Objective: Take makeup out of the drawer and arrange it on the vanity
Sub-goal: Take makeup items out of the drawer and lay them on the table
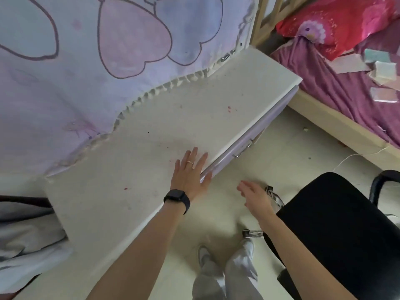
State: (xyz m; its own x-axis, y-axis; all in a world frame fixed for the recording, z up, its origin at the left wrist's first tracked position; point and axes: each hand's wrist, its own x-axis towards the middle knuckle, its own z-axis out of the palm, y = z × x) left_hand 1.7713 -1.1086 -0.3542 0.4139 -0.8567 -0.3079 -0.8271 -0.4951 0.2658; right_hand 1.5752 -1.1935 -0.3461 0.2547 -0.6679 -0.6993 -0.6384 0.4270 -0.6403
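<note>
As the drawer (249, 135) sits closed, left hand (190, 176) touches vanity (151, 126).

A pale lilac cloth (86, 94) printed with large outlined hearts hangs behind a white vanity (151, 126), its frilled edge lying on the speckled top. To the right, a pale wooden bed frame (337, 124) carries a purple sheet (346, 87), a red floral pillow (337, 18) and scattered pastel packets (383, 70). A black swivel chair (335, 224) stands on the cream floor (292, 148) near the vanity, in soft, even light
</note>
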